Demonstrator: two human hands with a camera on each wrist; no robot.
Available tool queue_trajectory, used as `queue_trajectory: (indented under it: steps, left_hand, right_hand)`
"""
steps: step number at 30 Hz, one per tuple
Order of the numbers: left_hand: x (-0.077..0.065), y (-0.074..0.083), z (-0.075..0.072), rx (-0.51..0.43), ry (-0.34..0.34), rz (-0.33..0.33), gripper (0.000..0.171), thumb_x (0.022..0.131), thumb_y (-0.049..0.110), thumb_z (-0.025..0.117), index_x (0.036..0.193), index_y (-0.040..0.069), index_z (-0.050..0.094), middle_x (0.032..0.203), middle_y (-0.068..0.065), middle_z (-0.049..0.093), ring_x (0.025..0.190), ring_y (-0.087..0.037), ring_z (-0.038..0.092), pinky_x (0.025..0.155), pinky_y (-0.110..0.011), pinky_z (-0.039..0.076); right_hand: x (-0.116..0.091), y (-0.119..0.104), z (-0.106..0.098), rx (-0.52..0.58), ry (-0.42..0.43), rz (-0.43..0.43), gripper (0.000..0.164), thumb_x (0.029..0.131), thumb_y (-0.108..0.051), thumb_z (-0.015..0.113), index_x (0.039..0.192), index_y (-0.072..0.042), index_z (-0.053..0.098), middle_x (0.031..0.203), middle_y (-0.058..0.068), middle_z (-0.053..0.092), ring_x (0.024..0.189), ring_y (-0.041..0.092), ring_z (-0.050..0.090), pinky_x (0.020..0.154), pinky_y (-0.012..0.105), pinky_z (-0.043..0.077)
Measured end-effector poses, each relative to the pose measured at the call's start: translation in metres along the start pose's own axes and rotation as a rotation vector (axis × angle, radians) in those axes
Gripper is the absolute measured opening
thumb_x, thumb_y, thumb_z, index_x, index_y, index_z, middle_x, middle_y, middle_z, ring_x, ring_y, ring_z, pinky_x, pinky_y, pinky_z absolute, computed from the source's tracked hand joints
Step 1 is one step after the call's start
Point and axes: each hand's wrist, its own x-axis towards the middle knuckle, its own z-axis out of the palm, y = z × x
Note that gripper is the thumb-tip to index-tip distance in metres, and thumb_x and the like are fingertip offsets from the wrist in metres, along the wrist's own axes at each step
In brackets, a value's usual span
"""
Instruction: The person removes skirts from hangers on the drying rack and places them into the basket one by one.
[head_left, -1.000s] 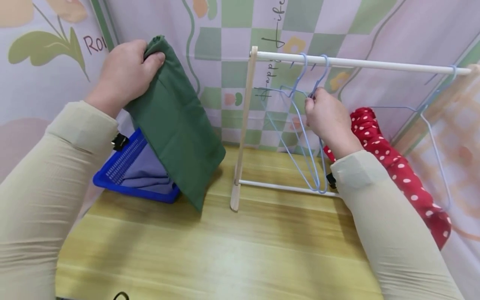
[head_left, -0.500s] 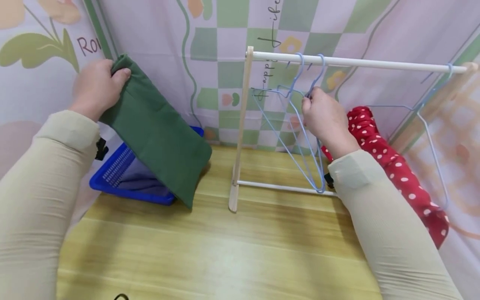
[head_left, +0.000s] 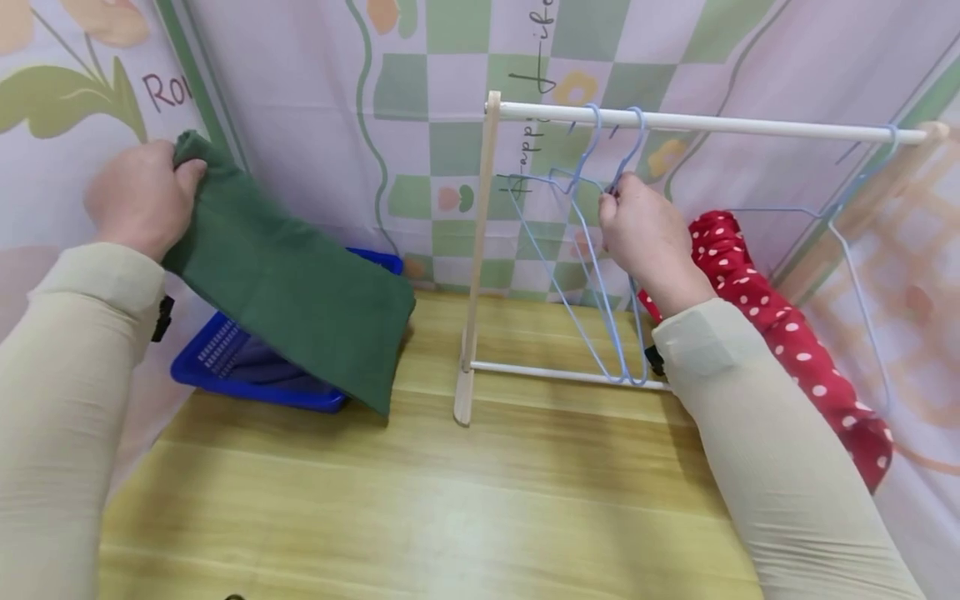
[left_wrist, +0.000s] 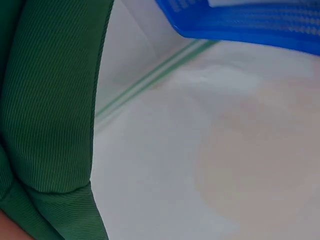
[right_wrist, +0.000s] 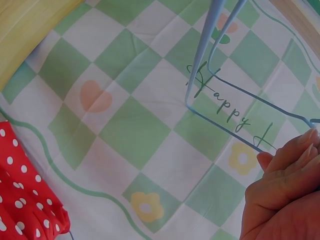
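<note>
At the upper left of the head view my left hand (head_left: 146, 200) grips the top end of a folded dark green cloth (head_left: 292, 279). The cloth slants down to the right, over a blue plastic basket (head_left: 258, 393). In the left wrist view the green cloth (left_wrist: 52, 100) fills the left side, with fine ribbing and a seam showing. My right hand (head_left: 648, 237) pinches a light blue wire hanger (head_left: 636, 146) just under its hook, which sits over the white rail (head_left: 720, 125). A second blue hanger (head_left: 540, 237) hangs to its left.
A wooden-ended rack (head_left: 480, 250) stands on the wood-grain table (head_left: 420, 508). A red polka-dot garment (head_left: 802, 350) hangs at the right, by a third blue hanger (head_left: 855, 242). Bluish-grey cloth (head_left: 266, 367) lies in the basket. Patterned curtains (head_left: 315, 100) enclose the table.
My left hand has moved left and down with the green cloth, which now covers more of the basket. My right hand stays at the hanger while the view shifts slightly.
</note>
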Motion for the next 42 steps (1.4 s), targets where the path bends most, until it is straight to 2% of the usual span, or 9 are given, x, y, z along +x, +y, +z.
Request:
queue_trajectory:
  steps: [8,13,15,22,34,37,42]
  left_hand:
    - [0.000,-0.009,0.002,0.092,0.004,-0.028,0.058,0.101,0.052,0.032,0.094,-0.002,0.052,0.094,-0.033,0.056,0.071,-0.047,0.054,0.044,-0.050,0.035]
    - [0.003,-0.009,0.007,0.153,0.044,-0.024,0.055,0.102,0.049,0.034,0.089,-0.001,0.052,0.087,-0.030,0.057,0.064,-0.045,0.054,0.040,-0.050,0.034]
    - [0.004,-0.008,0.009,0.180,0.077,-0.001,0.051,0.103,0.045,0.037,0.087,-0.002,0.052,0.084,-0.031,0.057,0.061,-0.046,0.054,0.037,-0.051,0.033]
    - [0.006,-0.002,0.021,0.274,0.237,0.141,0.041,0.102,0.031,0.048,0.086,-0.007,0.051,0.080,-0.034,0.057,0.052,-0.049,0.053,0.032,-0.050,0.027]
    - [0.011,-0.014,0.028,0.287,0.255,0.213,0.039,0.103,0.027,0.047,0.085,-0.008,0.049,0.082,-0.033,0.055,0.053,-0.052,0.052,0.032,-0.051,0.027]
    - [0.012,-0.019,0.031,0.303,0.274,0.228,0.040,0.103,0.028,0.046,0.083,-0.007,0.048,0.078,-0.032,0.054,0.051,-0.051,0.051,0.031,-0.050,0.026]
    - [0.013,-0.025,0.041,0.346,0.361,0.260,0.044,0.104,0.030,0.044,0.080,-0.007,0.047,0.074,-0.031,0.054,0.048,-0.048,0.050,0.031,-0.048,0.024]
  right_hand:
    - [0.000,0.000,0.001,0.006,-0.008,0.000,0.045,0.104,-0.038,0.028,0.125,-0.005,0.050,0.098,0.013,0.063,0.081,0.031,0.060,0.065,0.041,0.046]
    - [0.000,0.000,0.000,-0.004,0.008,-0.001,0.045,0.103,-0.038,0.028,0.123,-0.005,0.051,0.099,0.014,0.062,0.082,0.032,0.059,0.064,0.043,0.045]
    - [0.001,0.001,0.000,-0.008,0.013,0.002,0.045,0.103,-0.038,0.028,0.123,-0.005,0.051,0.099,0.014,0.062,0.082,0.033,0.058,0.065,0.043,0.045]
    - [0.002,0.003,0.001,-0.012,0.017,0.004,0.044,0.103,-0.038,0.029,0.122,-0.005,0.052,0.099,0.014,0.061,0.081,0.033,0.056,0.065,0.043,0.045]
    - [-0.001,0.003,0.001,-0.011,0.021,0.002,0.045,0.103,-0.038,0.029,0.121,-0.004,0.052,0.095,0.014,0.059,0.076,0.032,0.054,0.061,0.041,0.044]
    - [-0.001,0.003,0.001,-0.012,0.017,0.002,0.045,0.103,-0.039,0.029,0.122,-0.004,0.052,0.095,0.014,0.059,0.075,0.031,0.054,0.061,0.041,0.045]
    - [-0.001,0.002,0.001,-0.012,0.005,0.010,0.046,0.103,-0.039,0.028,0.123,-0.005,0.051,0.096,0.013,0.059,0.075,0.031,0.055,0.061,0.040,0.045]
